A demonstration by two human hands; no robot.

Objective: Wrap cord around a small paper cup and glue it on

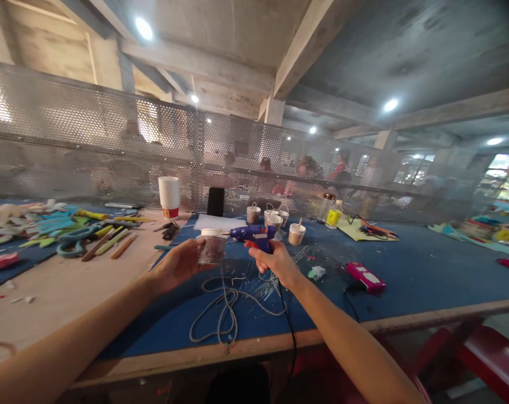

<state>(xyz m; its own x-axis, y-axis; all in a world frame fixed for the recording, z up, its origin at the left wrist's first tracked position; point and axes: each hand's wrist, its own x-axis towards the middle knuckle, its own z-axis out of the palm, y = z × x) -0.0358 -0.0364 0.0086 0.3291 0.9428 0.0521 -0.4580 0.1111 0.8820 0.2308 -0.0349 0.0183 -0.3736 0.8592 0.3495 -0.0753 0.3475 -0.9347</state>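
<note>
My left hand (176, 262) is wrapped round a small paper cup (211, 246) held above the blue table top (406, 275). My right hand (273, 261) grips a blue hot glue gun (252, 234), its nozzle pointing left at the rim of the cup. The gun's black cord (288, 320) drops over the table's front edge. A loose white cord (225, 306) lies coiled on the table just below both hands.
Several small cups with handles (275, 217) stand behind the glue gun. A stack of white cups (169, 196) and scattered foam pieces and sticks (69, 227) lie at the left. A pink object (365, 277) lies right. A mesh screen (90, 140) backs the table; people sit beyond it.
</note>
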